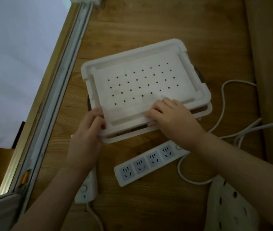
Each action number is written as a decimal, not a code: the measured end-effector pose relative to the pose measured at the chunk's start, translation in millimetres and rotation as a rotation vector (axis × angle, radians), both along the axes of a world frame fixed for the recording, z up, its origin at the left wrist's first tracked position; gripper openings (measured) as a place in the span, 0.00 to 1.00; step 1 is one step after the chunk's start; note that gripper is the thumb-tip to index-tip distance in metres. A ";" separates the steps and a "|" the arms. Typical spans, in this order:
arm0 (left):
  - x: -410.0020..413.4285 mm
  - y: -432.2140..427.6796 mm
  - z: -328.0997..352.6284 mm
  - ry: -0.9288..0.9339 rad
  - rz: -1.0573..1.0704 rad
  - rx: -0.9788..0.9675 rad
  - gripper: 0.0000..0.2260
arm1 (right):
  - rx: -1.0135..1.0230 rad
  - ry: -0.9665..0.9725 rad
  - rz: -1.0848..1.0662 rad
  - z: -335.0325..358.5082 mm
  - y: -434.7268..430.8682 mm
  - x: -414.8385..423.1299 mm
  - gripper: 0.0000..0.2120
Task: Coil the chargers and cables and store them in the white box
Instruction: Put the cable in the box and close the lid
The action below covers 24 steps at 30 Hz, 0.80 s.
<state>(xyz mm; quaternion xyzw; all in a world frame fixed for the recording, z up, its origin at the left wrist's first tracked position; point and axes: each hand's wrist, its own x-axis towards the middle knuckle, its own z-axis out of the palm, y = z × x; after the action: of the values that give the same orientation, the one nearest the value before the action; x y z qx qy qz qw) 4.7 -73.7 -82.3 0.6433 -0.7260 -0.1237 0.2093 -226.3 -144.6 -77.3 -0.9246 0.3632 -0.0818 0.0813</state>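
Box first: where is it?

— The white box sits in the middle of the wooden surface, turned a little askew. Only its rim shows, because a perforated white tray lies on top of it like a lid, dotted with small square holes.

And the hands?

— Both are on the tray's near edge. The left hand has its fingers curled round the near-left corner. The right hand pinches the near edge further right, with its fingers bent on top and the thumb tucked beneath. There is a narrow gap between tray and box along that edge; something brownish shows in it, but I cannot tell what.

What about the chargers and cables?

— All are outside the box. A four-socket power strip lies just near of it, and its cable loops off to the right. A second power strip lies partly under the left forearm, its lead trailing nearer. More white cables lie loose and uncoiled right of the box.

Anything else?

— A window rail runs along the left, and a white object with holes sits at the near right.
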 end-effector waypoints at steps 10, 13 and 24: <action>-27.6 -19.7 16.1 -0.190 0.049 0.023 0.09 | 0.254 -0.089 -0.034 -3.5 13.5 -12.5 0.13; -57.0 -40.1 19.6 -0.272 -0.042 0.219 0.19 | 0.204 -0.103 -0.233 0.1 5.4 -21.3 0.12; -90.7 -57.7 2.7 -0.354 -0.110 0.345 0.23 | 0.695 -0.599 -1.184 0.0 -52.4 -55.8 0.24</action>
<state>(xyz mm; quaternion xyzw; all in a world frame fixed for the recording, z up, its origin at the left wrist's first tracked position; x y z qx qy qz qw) -86.0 -131.3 -79.6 0.6407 -0.7534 -0.1426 -0.0411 -282.1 -197.0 -77.3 -0.4335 0.7672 -0.2408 0.4067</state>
